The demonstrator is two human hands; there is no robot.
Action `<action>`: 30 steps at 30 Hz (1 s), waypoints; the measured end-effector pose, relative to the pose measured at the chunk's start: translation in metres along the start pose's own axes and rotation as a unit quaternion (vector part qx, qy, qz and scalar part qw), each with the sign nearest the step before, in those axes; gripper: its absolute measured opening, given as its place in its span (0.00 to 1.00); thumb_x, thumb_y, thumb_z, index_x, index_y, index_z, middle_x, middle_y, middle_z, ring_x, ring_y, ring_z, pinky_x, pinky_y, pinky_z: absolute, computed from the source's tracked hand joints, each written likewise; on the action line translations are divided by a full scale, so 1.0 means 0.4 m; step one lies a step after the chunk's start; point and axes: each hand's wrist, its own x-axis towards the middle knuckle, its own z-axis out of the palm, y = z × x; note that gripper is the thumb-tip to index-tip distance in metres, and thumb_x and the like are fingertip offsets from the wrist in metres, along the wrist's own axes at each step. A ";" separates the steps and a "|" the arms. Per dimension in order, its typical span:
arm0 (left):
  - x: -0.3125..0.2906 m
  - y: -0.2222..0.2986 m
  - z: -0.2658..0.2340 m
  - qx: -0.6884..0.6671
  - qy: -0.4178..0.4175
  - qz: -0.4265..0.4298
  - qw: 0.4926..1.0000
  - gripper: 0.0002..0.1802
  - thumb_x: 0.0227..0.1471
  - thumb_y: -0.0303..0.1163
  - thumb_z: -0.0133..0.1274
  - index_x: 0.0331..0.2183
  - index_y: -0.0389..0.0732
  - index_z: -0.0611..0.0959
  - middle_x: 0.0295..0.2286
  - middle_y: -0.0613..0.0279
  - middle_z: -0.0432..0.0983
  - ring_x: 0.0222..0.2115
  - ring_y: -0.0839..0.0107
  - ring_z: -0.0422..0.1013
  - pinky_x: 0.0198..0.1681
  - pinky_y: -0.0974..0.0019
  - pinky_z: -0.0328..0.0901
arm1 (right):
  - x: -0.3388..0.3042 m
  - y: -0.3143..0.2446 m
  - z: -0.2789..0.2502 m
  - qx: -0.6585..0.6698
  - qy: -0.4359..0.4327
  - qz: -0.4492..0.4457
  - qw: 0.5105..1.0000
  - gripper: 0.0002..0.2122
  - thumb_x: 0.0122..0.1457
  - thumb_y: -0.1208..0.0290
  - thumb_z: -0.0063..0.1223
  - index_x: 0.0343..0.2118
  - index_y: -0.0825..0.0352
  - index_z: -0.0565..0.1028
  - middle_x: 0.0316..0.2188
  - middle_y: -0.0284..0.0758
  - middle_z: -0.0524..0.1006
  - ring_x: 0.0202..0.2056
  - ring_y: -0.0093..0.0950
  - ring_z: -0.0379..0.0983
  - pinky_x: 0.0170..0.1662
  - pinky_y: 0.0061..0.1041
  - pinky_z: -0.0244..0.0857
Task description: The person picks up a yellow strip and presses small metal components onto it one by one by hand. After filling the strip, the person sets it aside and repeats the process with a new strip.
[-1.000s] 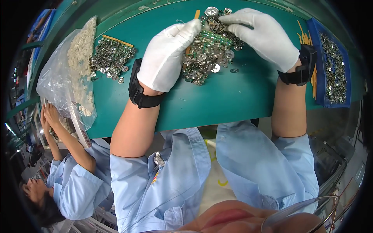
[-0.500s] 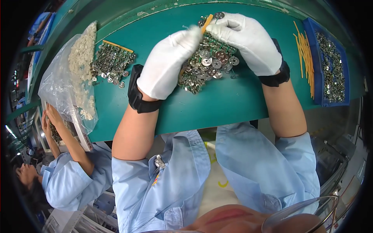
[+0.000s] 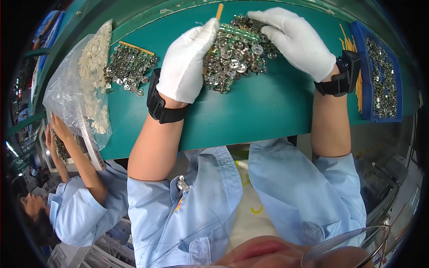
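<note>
Metal discs (image 3: 234, 56), a whole dangling bunch of them, sit centre stage in the head view, towards the back of the green table (image 3: 250, 111). Plenty of bare green lies on the near side, running right down to the front edge, and another clear strip opens between the right hand (image 3: 263, 23) and the loose yellow sticks (image 3: 359, 91). Tighter at the back, where the raised rim (image 3: 165, 12) curves close behind the fingers. Blue tray (image 3: 365, 100) closes off the right end; over on the left it's the plastic bag (image 3: 62, 91), with a second bunch (image 3: 129, 67) just beside it.

Now to the hands, both in white gloves! The left hand (image 3: 216, 24) has its thumb and fingers pinched on a yellow stick (image 3: 219, 11), its tip poking up above the glove, and the discs hang just to the right of that grip. The right hand stands with thumb and fingers apart, over the darker heap (image 3: 268, 47) behind the bunch; whether the fingertips touch it, I cannot tell.

And what a switch from half a second ago! Back then the right hand was in at the stick, right beside the left fingertips; now it has swung away to the right, and the stick and its discs have shifted left.
</note>
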 end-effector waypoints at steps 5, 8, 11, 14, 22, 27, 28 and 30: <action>0.008 -0.012 -0.012 -0.013 0.046 0.047 0.998 0.16 0.57 0.43 0.49 0.28 0.41 0.78 0.20 0.78 0.61 0.21 0.86 0.54 0.25 0.79 0.50 | 0.022 -0.045 -0.019 0.072 0.035 0.075 0.994 0.07 0.50 0.72 0.52 0.30 0.69 0.77 0.26 0.42 0.75 0.30 0.36 0.73 0.35 0.29 0.65; 0.000 0.011 -0.001 0.040 0.059 0.044 0.997 0.16 0.57 0.43 0.49 0.27 0.40 0.78 0.20 0.78 0.61 0.21 0.86 0.53 0.25 0.80 0.50 | 0.019 0.010 0.017 0.347 0.194 -0.172 0.901 0.07 0.50 0.72 0.52 0.30 0.68 0.77 0.26 0.42 0.75 0.31 0.38 0.72 0.35 0.29 0.65; 0.000 0.010 0.001 0.063 0.072 0.053 0.994 0.16 0.57 0.43 0.49 0.27 0.40 0.78 0.21 0.78 0.61 0.22 0.86 0.54 0.26 0.80 0.50 | 0.015 0.007 0.023 0.289 0.191 -0.194 0.918 0.07 0.51 0.71 0.52 0.30 0.68 0.77 0.26 0.42 0.75 0.31 0.37 0.72 0.35 0.29 0.65; -0.004 0.006 -0.006 0.055 0.087 0.075 0.992 0.17 0.57 0.43 0.49 0.27 0.39 0.78 0.21 0.78 0.62 0.23 0.86 0.54 0.27 0.79 0.51 | 0.023 -0.049 -0.013 0.223 0.102 -0.063 0.967 0.07 0.52 0.71 0.52 0.30 0.68 0.77 0.26 0.42 0.75 0.31 0.37 0.73 0.35 0.29 0.65; -0.012 0.011 0.026 0.049 0.117 0.103 0.987 0.17 0.58 0.43 0.48 0.28 0.40 0.78 0.21 0.77 0.62 0.25 0.85 0.55 0.30 0.78 0.52 | 0.004 -0.089 -0.033 0.197 0.016 0.165 0.966 0.07 0.50 0.72 0.56 0.29 0.69 0.76 0.25 0.40 0.75 0.30 0.35 0.73 0.35 0.26 0.65; -0.009 -0.007 0.012 0.088 0.062 0.066 0.992 0.17 0.59 0.42 0.46 0.32 0.38 0.79 0.22 0.73 0.65 0.26 0.83 0.60 0.30 0.77 0.56 | -0.014 -0.053 0.017 0.326 -0.013 0.199 0.924 0.08 0.54 0.71 0.53 0.33 0.71 0.75 0.31 0.35 0.75 0.35 0.27 0.70 0.40 0.22 0.63; -0.009 0.000 0.007 0.112 0.044 0.038 0.992 0.17 0.59 0.42 0.46 0.32 0.37 0.78 0.22 0.72 0.65 0.26 0.81 0.61 0.30 0.76 0.57 | -0.015 -0.042 0.026 0.352 -0.020 0.203 0.914 0.09 0.56 0.71 0.50 0.35 0.72 0.74 0.34 0.33 0.74 0.38 0.23 0.69 0.43 0.20 0.61; 0.001 -0.004 0.000 0.136 0.037 0.011 0.990 0.17 0.59 0.42 0.46 0.33 0.37 0.78 0.22 0.70 0.66 0.26 0.80 0.62 0.29 0.74 0.58 | -0.025 -0.031 0.027 0.349 -0.006 0.204 0.915 0.10 0.56 0.70 0.50 0.35 0.72 0.74 0.34 0.33 0.74 0.38 0.23 0.69 0.43 0.20 0.61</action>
